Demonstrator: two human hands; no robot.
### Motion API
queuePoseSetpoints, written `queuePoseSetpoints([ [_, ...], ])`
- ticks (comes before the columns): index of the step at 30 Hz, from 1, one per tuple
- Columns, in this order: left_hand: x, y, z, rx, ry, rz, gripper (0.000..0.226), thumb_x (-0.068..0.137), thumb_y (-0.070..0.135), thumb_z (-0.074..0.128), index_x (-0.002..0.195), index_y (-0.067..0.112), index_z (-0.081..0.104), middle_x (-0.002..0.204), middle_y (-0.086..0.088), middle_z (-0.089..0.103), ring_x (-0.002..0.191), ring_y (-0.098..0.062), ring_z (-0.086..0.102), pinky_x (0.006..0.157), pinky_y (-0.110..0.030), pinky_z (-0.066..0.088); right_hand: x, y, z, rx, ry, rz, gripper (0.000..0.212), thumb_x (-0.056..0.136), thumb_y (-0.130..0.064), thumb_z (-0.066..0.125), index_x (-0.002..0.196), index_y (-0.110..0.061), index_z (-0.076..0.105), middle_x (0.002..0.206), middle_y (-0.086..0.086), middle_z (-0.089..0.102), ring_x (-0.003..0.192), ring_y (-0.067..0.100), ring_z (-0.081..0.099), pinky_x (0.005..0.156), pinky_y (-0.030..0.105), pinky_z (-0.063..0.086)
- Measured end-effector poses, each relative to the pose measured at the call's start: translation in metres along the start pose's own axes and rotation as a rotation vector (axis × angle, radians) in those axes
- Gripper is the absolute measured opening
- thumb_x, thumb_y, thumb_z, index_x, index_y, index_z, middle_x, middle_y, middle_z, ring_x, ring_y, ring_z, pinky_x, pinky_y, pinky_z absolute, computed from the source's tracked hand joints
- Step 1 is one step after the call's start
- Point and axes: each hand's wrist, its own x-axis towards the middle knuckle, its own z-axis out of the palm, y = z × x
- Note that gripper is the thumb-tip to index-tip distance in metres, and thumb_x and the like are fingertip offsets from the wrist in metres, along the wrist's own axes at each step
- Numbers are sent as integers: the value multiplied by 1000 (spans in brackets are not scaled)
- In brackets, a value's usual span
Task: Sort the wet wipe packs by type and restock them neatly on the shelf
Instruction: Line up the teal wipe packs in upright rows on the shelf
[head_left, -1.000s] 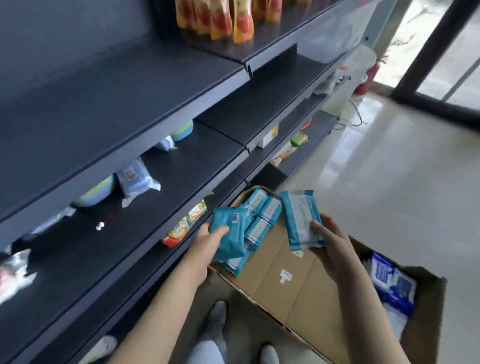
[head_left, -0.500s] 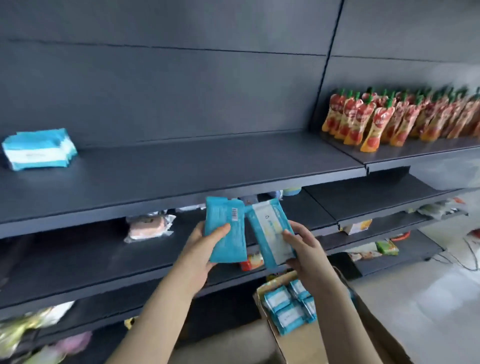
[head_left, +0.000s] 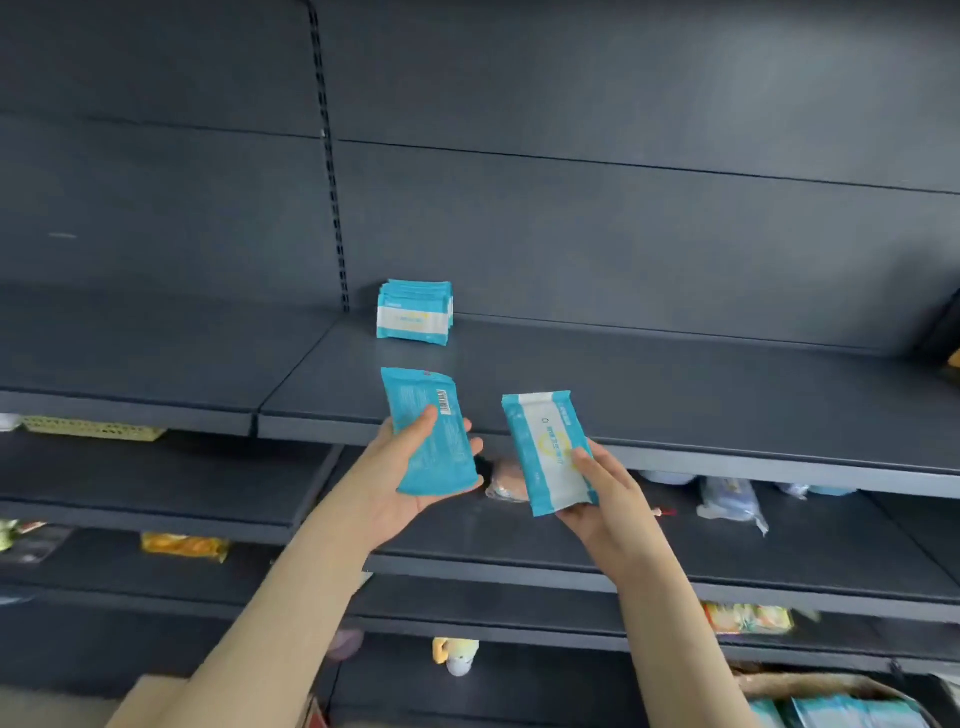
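Dark grey shelving is seen across the whole background. Nearest the camera, the left hand is wrapped round the left pack, with the thumb across its barcoded back and the fingers curled behind it. The right hand is closed on the right pack, with the thumb laid on its white-banded front. Both packs are held upright and apart from each other, in front of the shelf edge and not yet on it. Beyond them, a stack of like teal-and-white packs is set against the back panel, near a slotted upright. Mixed goods are scattered on the lower shelves, and a box with more packs is glimpsed at the lower right. The step in hand is judged to be the carry to the shelf, with two packs, apparently of the stack's type, ready to be placed. For the next move, both packs would need to be raised over the shelf edge, the left one turned face-forward, and each set flush beside the stack. Compared with half a second earlier, the stack is now centred just above the hands rather than far left, the packs are held further apart, and the red pouches once seen at the right are out of view.
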Motion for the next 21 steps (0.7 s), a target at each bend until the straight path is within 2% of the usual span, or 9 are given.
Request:
queuePoseSetpoints([
  [3, 13, 19, -26, -34, 71, -57, 57, 89, 65, 46, 126, 23, 60, 114, -11, 66, 97, -25, 64, 89, -51, 52, 19, 5, 27, -36, -12, 3, 27, 100, -18, 54, 126, -15, 63, 119, 8, 71, 99, 19, 69, 77, 36, 58],
  [5, 25, 28, -43, 13, 69, -63, 64, 87, 70, 43, 131, 28, 58, 118, -6, 68, 100, -21, 60, 93, -41, 45, 36, 5, 42, -37, -18, 7, 27, 100, -17, 55, 125, -14, 62, 121, 9, 70, 102, 21, 67, 86, 42, 57],
  [7, 37, 36, -54, 55, 62, -33, 57, 86, 66, 47, 131, 33, 56, 121, -5, 69, 102, -18, 58, 97, -36, 37, 55, 3, 54, -42, -42, 12, 26, 100, -17, 55, 124, -13, 62, 120, 10, 71, 102, 21, 68, 91, 44, 55],
  [10, 62, 48, -59, 214, 150, 63, 57, 74, 64, 60, 124, 37, 55, 112, -2, 65, 84, -13, 51, 79, -28, 40, 89, -1, 71, -68, -83, 5, 24, 100, -18, 55, 122, -15, 63, 116, 7, 72, 96, 17, 70, 78, 37, 58],
  [12, 84, 54, -62, 360, 223, 122, 57, 69, 67, 61, 120, 45, 51, 112, 4, 57, 90, -9, 51, 78, -27, 41, 117, -3, 79, -65, -109, -11, 25, 100, -19, 54, 123, -16, 63, 117, 6, 72, 99, 16, 69, 78, 35, 57],
  [14, 110, 59, -66, 426, 280, 148, 44, 81, 67, 56, 121, 53, 47, 119, 15, 54, 105, -3, 51, 85, -29, 44, 145, -8, 85, -92, -134, -20, 25, 101, -21, 54, 124, -18, 63, 117, 3, 72, 101, 16, 69, 79, 35, 57],
  [16, 135, 66, -69, 463, 353, 160, 32, 92, 62, 48, 123, 54, 45, 121, 18, 53, 107, -2, 51, 80, -27, 45, 173, -12, 90, -132, -131, -20, 26, 99, -23, 58, 123, -19, 64, 115, 3, 73, 99, 15, 69, 76, 32, 54],
  [19, 165, 76, -74, 515, 455, 153, 31, 100, 51, 43, 131, 53, 39, 119, 13, 54, 103, -10, 56, 71, -29, 48, 213, -15, 95, -154, -101, -1, 28, 94, -21, 65, 121, -15, 64, 113, 6, 74, 92, 16, 69, 73, 30, 51],
  [21, 180, 81, -82, 520, 483, 163, 38, 103, 39, 45, 137, 51, 33, 118, 13, 52, 104, -13, 55, 74, -33, 49, 237, -16, 99, -156, -106, 25, 28, 93, -18, 66, 121, -12, 64, 112, 8, 74, 91, 18, 69, 75, 31, 52],
])
